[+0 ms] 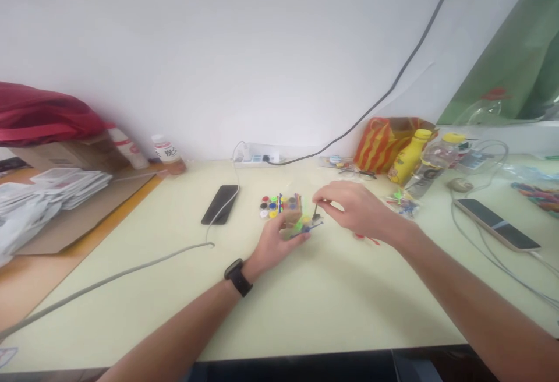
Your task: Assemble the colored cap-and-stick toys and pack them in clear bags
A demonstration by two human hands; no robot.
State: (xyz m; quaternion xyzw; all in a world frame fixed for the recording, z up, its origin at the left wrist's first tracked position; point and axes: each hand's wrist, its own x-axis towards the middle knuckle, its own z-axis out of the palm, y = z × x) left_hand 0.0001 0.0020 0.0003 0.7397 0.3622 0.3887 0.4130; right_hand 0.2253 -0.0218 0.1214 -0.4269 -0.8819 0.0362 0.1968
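My left hand (279, 239) is closed around small plastic pieces (301, 227) in green, blue and yellow; their exact kind is too small to tell. Just to the right, my right hand (349, 207) pinches the top of a thin dark stick-like piece (315, 211), its wider lower end close to those pieces. Whether they touch is unclear. Behind my left fingers lie several small coloured discs (264, 207), red, black, white, blue, green and yellow, partly hidden by the hand. A red plastic piece (374, 241) lies under my right wrist.
A black phone (220, 204) with a white cable across it lies left; another phone (498, 225) is at right. Small coloured pieces (404, 204) lie near a yellow bottle (409, 156) and a striped bag (375, 143). A power strip (257, 158) runs along the wall.
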